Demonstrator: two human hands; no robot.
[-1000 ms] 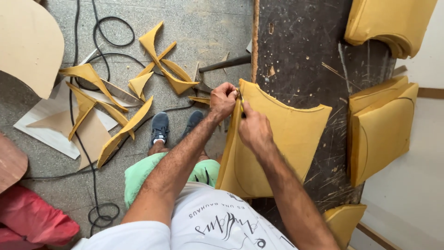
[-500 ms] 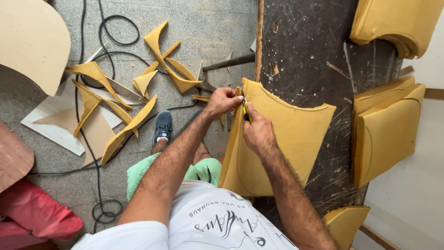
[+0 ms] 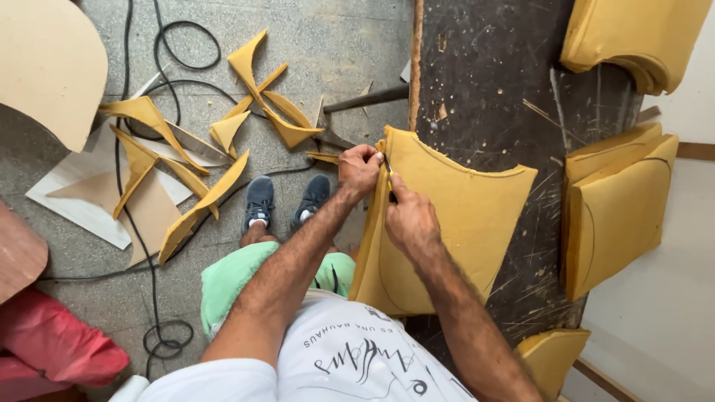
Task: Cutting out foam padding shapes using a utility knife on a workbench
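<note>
**Cutting along the foam's edge**

We see the yellow foam sheet (image 3: 454, 223) lying on the dark tabletop (image 3: 491, 82), its near edge hanging over. Our left hand (image 3: 360, 170) has its fingers clamped on the top corner; our right hand (image 3: 408, 219) grips a small blade, now slightly lower along the edge than a second ago. Foam offcuts (image 3: 261, 97) and a black cable (image 3: 160, 67) lie on the floor.

You get soft, even daylight here, bright with no harsh glare. Shadows are faint, just a little dark under the foam scraps (image 3: 201, 160). Everything looks sharp, though edges bend slightly outward.
</note>
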